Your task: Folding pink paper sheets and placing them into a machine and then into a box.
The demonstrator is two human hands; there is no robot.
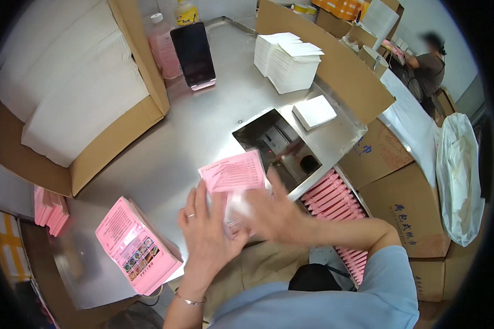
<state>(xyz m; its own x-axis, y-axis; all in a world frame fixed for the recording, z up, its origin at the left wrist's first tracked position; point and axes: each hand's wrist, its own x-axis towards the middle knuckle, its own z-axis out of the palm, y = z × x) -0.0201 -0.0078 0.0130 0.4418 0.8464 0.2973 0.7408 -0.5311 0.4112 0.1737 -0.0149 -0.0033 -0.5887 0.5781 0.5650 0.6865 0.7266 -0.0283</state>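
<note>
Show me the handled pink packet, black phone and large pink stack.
Pink packet [234,172], head view: printed upper part.
Black phone [194,55], head view: dark screen.
Large pink stack [133,244], head view: top face.

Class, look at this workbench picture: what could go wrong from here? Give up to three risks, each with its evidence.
1. The pink packet at the left hand appears right by the opening in the metal table; if let slip, it might drop in.
2. The pink stack sits close beside the left wrist, so a sideways bump could topple it.
3. The right hand is blurred, suggesting quick movement, which might crease the packet.
</note>
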